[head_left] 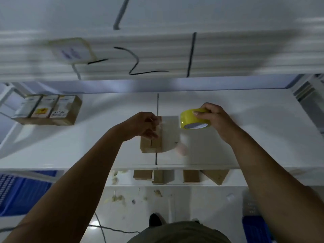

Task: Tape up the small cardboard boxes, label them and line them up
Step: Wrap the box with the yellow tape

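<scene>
Glossy yellow tape roll (194,119), matt brown cardboard box (151,146), smooth white shelf (245,137)

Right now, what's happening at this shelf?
A person is taping a small cardboard box on the white shelf. The right hand grips the yellow tape roll; the left hand pinches the pulled-out tape end over the box. Three labelled boxes stand lined up far left; more boxes sit on the lower shelf.

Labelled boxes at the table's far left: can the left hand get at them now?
Probably not yet: the left hand pinches the tape end pulled from the yellow tape roll. Nothing stands between it and the labelled boxes, so once free, likely yes.
</scene>
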